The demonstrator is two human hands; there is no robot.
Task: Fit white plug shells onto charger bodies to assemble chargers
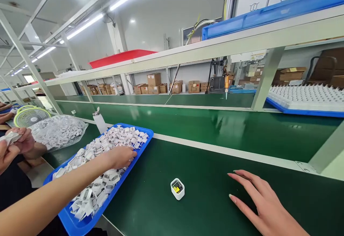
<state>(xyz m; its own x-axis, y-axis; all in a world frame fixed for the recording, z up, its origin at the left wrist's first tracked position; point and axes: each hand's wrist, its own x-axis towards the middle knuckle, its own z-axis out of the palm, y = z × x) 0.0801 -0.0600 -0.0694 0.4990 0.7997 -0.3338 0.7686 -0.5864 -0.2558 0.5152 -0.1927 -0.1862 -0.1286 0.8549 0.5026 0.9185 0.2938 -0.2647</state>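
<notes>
My left hand reaches into a blue tray heaped with small white plug pieces, several showing metal prongs. Its fingers are curled down at the tray's right side, and whatever they grip is hidden. Upright on the green work surface stands an open white charger housing, with a yellow part and dark electronics inside. To the right of it, my right hand hovers low over the surface, fingers apart and holding nothing.
A clear plastic bag of white pieces, a white bottle and a green-rimmed fan stand left. A co-worker's hands hold something white there. A dispensing nozzle hangs beyond the shelf frame; a tray of white parts sits right.
</notes>
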